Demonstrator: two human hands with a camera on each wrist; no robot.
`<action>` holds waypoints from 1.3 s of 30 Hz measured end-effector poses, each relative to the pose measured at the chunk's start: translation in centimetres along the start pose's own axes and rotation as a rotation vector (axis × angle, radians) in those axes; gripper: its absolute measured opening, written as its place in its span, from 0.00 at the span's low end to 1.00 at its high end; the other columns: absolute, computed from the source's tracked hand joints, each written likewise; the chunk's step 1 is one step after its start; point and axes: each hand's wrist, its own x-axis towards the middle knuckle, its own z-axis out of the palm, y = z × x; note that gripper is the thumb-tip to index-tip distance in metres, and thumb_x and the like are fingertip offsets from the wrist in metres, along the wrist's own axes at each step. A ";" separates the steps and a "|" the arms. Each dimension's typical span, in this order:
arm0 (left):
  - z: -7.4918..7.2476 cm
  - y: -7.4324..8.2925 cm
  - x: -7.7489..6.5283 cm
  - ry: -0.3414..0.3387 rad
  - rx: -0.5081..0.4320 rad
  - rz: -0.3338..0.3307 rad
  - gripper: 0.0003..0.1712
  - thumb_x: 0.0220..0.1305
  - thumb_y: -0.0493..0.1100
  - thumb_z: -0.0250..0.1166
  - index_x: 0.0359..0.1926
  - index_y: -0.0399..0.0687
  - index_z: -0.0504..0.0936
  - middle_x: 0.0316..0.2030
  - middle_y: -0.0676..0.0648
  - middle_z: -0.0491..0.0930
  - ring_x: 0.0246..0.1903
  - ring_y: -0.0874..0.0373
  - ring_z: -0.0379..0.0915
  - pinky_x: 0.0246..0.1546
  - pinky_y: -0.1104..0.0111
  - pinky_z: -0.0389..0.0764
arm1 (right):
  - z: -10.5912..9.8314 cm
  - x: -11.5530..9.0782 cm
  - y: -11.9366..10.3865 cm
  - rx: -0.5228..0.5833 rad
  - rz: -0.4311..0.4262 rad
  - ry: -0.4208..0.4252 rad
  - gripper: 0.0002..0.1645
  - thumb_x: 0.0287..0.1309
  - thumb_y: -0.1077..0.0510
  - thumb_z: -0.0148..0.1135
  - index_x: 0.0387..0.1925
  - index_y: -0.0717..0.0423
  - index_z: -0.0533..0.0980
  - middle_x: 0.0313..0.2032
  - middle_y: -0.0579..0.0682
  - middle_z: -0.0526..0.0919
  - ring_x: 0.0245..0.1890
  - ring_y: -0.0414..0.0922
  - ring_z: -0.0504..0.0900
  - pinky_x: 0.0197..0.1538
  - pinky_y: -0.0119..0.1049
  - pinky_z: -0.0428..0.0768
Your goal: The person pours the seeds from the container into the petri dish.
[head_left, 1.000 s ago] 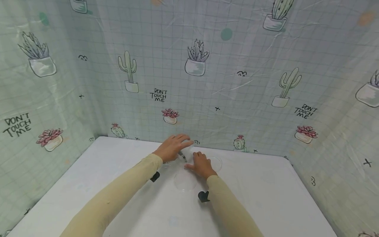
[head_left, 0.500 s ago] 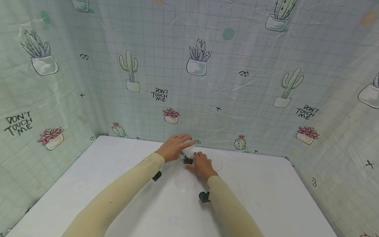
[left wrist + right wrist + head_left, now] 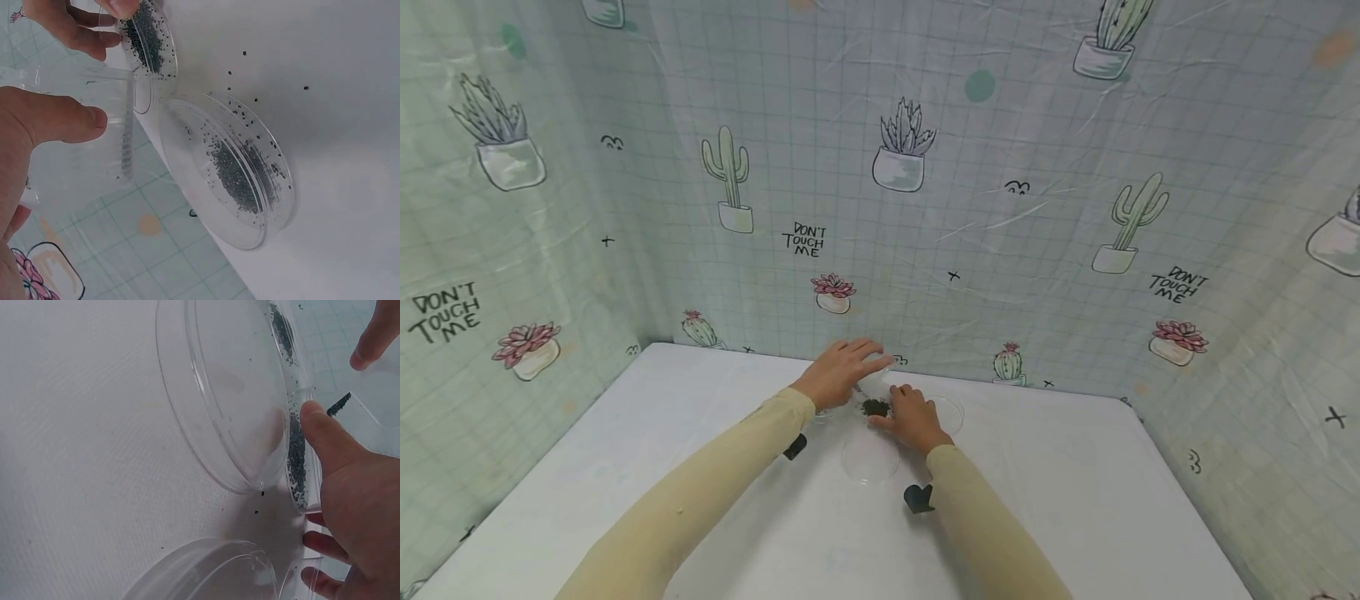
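My left hand (image 3: 838,372) grips a clear plastic cup (image 3: 78,150), tipped sideways, at the back of the table. A few small dark grains cling inside it. Below its mouth lies a pile of dark, seed-like grains (image 3: 875,408) in a clear petri dish (image 3: 314,487). With thumb at its rim and fingers at its side, my right hand (image 3: 913,419) holds this dish. Another petri dish (image 3: 281,187), beside my left hand in the left wrist view, also contains dark grains, with a clear round piece leaning over it.
A clear round dish or lid (image 3: 870,460) lies in front of the hands. To the right, another clear round piece (image 3: 951,414) is partly hidden by my right hand. Loose grains (image 3: 244,53) dot the white table (image 3: 1112,492). A printed curtain (image 3: 1000,250) hangs close behind.
The dark streak of grains in the tilted cup has slid out, and a dark pile has appeared in the dish below. Both hands have stayed nearly in place.
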 end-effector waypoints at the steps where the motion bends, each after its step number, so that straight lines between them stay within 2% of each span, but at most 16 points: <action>1: 0.1 0.0 0.0 0.000 0.000 -0.006 0.46 0.47 0.33 0.69 0.66 0.63 0.61 0.63 0.52 0.64 0.66 0.56 0.55 0.61 0.57 0.66 | 0.0 0.0 0.0 -0.009 -0.002 0.002 0.49 0.47 0.27 0.54 0.61 0.56 0.64 0.57 0.56 0.70 0.57 0.54 0.69 0.54 0.59 0.69; 7: 0.1 0.0 -0.4 0.018 -0.048 -0.071 0.47 0.45 0.34 0.70 0.66 0.60 0.61 0.64 0.51 0.62 0.66 0.56 0.55 0.61 0.56 0.66 | 0.2 -0.2 0.2 -0.036 -0.014 0.039 0.50 0.46 0.27 0.54 0.62 0.56 0.64 0.57 0.56 0.71 0.56 0.55 0.70 0.53 0.57 0.71; 12: 0.5 -0.5 -1.0 0.083 -0.099 -0.116 0.48 0.42 0.37 0.73 0.66 0.57 0.61 0.63 0.49 0.63 0.64 0.55 0.56 0.59 0.55 0.68 | -0.1 -0.5 0.3 -0.043 -0.032 0.085 0.50 0.46 0.26 0.54 0.63 0.53 0.64 0.58 0.55 0.71 0.57 0.54 0.70 0.53 0.57 0.72; 17: 0.9 -1.0 -1.4 0.143 -0.126 -0.152 0.50 0.39 0.42 0.75 0.66 0.56 0.60 0.62 0.49 0.64 0.64 0.54 0.57 0.59 0.53 0.65 | -0.6 -0.9 0.1 -0.038 -0.026 0.096 0.48 0.46 0.27 0.54 0.62 0.51 0.64 0.58 0.54 0.70 0.57 0.54 0.69 0.55 0.56 0.71; 22: 1.0 -1.3 -2.0 0.158 -0.196 -0.219 0.51 0.39 0.45 0.75 0.66 0.55 0.60 0.62 0.48 0.63 0.63 0.52 0.57 0.62 0.52 0.61 | -0.8 -1.2 0.1 -0.004 -0.024 0.115 0.47 0.47 0.27 0.55 0.62 0.50 0.64 0.59 0.54 0.70 0.58 0.54 0.68 0.56 0.56 0.69; 31: 0.8 -1.2 -3.1 0.166 -0.330 -0.365 0.52 0.40 0.47 0.75 0.66 0.54 0.57 0.64 0.45 0.60 0.64 0.48 0.57 0.62 0.51 0.63 | -1.6 -2.0 -0.4 0.043 -0.060 0.130 0.44 0.47 0.31 0.59 0.61 0.50 0.66 0.58 0.53 0.71 0.58 0.53 0.69 0.57 0.57 0.68; 39: 0.4 -0.8 -3.6 0.203 -0.416 -0.439 0.52 0.41 0.48 0.75 0.66 0.51 0.57 0.64 0.46 0.60 0.64 0.48 0.57 0.63 0.48 0.61 | -2.0 -2.8 -0.7 0.055 -0.104 0.145 0.43 0.48 0.32 0.59 0.61 0.50 0.65 0.58 0.54 0.70 0.59 0.53 0.69 0.58 0.57 0.68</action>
